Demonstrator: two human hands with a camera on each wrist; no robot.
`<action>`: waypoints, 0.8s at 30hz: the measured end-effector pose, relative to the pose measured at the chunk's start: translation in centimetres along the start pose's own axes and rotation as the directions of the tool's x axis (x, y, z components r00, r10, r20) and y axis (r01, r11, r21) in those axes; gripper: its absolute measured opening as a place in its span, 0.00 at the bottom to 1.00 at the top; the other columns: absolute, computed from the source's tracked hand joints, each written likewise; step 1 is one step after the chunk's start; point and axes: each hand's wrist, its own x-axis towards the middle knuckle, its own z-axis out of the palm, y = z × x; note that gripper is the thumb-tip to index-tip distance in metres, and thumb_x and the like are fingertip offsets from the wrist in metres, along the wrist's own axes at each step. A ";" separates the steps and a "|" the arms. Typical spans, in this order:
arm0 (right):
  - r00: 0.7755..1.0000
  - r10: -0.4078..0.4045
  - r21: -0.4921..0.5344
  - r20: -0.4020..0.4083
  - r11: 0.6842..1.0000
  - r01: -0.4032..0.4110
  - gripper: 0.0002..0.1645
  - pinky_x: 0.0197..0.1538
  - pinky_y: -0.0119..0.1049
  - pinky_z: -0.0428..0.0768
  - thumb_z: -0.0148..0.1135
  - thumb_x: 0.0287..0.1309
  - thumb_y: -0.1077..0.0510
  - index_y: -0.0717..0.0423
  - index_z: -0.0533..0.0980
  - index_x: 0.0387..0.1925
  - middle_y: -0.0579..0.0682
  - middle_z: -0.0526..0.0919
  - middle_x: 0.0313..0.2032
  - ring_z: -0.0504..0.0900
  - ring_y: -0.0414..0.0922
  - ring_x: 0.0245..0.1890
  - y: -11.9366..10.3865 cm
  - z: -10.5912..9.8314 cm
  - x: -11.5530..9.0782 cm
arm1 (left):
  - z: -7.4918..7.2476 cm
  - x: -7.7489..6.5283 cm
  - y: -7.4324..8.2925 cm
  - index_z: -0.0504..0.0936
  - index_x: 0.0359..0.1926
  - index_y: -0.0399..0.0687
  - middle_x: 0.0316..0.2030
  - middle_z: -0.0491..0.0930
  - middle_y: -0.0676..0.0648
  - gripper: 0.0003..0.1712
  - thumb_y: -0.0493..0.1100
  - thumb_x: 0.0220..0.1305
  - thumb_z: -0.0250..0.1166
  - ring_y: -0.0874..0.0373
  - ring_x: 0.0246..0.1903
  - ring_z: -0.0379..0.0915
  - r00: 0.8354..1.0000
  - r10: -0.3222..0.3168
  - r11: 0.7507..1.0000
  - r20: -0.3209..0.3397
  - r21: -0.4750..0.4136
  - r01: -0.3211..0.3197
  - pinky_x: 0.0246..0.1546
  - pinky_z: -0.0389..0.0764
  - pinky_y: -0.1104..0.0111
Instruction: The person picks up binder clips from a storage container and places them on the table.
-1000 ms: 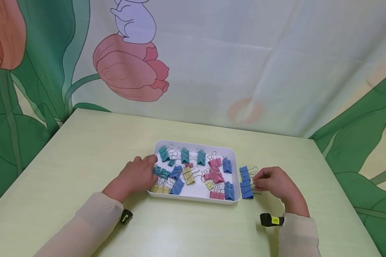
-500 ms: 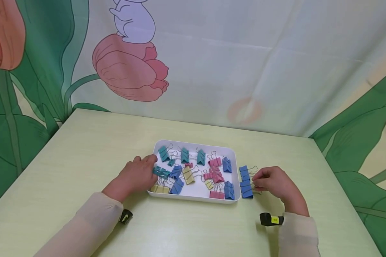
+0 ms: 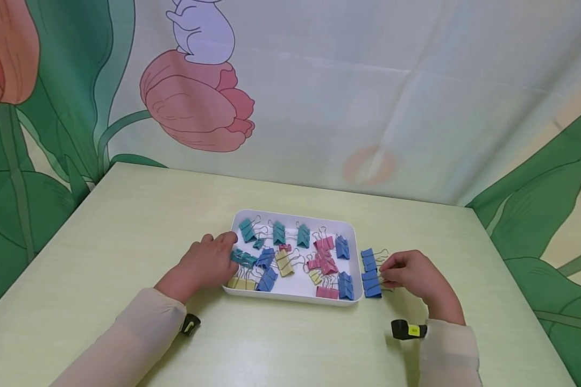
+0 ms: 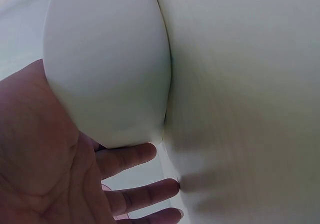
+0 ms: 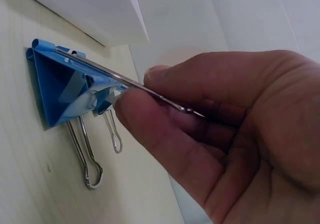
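In the head view my left hand (image 3: 209, 262) holds the left end of a white tray (image 3: 290, 298), with its fingertips at the rim. In the left wrist view the fingers (image 4: 145, 194) reach down beside the tray's wall (image 4: 107, 68) to the table, and the thumb is hidden. My right hand (image 3: 413, 274) pinches the wire handle of a blue binder clip (image 3: 372, 284) between thumb and index finger. That clip's blue body (image 5: 52, 88) sits at the table surface in the right wrist view. Right behind it lies a second blue binder clip (image 3: 368, 260), right of the tray.
Inside the tray are several binder clips: teal ones (image 3: 278, 233) along the back, yellow (image 3: 284, 263) and blue (image 3: 267, 279) ones left and centre, pink ones (image 3: 326, 263) and more blue (image 3: 346, 286) towards the right. A printed curtain (image 3: 319, 107) hangs behind the pale table (image 3: 281, 344).
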 end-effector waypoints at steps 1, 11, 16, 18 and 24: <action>1.000 -0.002 -0.002 0.001 1.000 0.002 0.06 0.42 0.41 0.81 0.62 0.59 0.62 0.59 0.82 0.37 0.53 0.85 0.37 0.83 0.43 0.32 0.0 0.0 0.0 | 0.0 0.0 0.0 0.67 0.56 0.41 0.48 0.75 0.45 0.26 0.46 0.58 0.55 0.48 0.38 0.64 1.000 -0.002 1.000 -0.001 -0.001 0.002 0.37 0.71 0.55; 0.995 -0.020 -0.149 -0.100 0.989 0.005 0.25 0.40 0.43 0.80 0.62 0.60 0.45 0.55 0.77 0.53 0.57 0.82 0.48 0.84 0.48 0.38 -0.5 -1.2 -1.2 | 0.4 -0.1 -0.2 0.67 0.56 0.41 0.49 0.74 0.45 0.26 0.46 0.58 0.53 0.48 0.38 0.63 1.000 -0.004 1.000 -0.024 -0.012 0.004 0.37 0.70 0.56; 0.979 -0.051 -0.212 -0.198 0.977 0.009 0.29 0.43 0.44 0.81 0.60 0.61 0.41 0.54 0.74 0.57 0.59 0.80 0.52 0.82 0.53 0.46 -1.8 -1.2 -1.9 | 0.5 -0.2 0.0 0.67 0.58 0.41 0.51 0.74 0.46 0.27 0.47 0.58 0.54 0.48 0.39 0.63 1.000 -0.018 1.000 -0.017 -0.015 0.018 0.39 0.70 0.55; 0.972 -0.075 -0.225 -0.222 0.974 0.023 0.30 0.46 0.47 0.80 0.60 0.61 0.41 0.53 0.74 0.58 0.59 0.80 0.54 0.79 0.56 0.51 -2.4 -1.0 -2.0 | 0.5 -0.3 0.0 0.67 0.59 0.41 0.52 0.74 0.45 0.28 0.47 0.59 0.55 0.48 0.40 0.64 1.000 -0.026 1.000 -0.013 -0.016 0.026 0.40 0.71 0.55; 0.954 -0.148 -0.241 -0.259 0.967 0.085 0.28 0.49 0.50 0.79 0.60 0.61 0.43 0.51 0.74 0.59 0.58 0.79 0.55 0.78 0.56 0.55 -4.8 -0.2 -2.5 | 0.4 -0.4 0.1 0.66 0.59 0.42 0.53 0.74 0.45 0.28 0.48 0.59 0.55 0.49 0.40 0.63 0.999 -0.035 0.999 -0.013 -0.019 0.035 0.41 0.71 0.55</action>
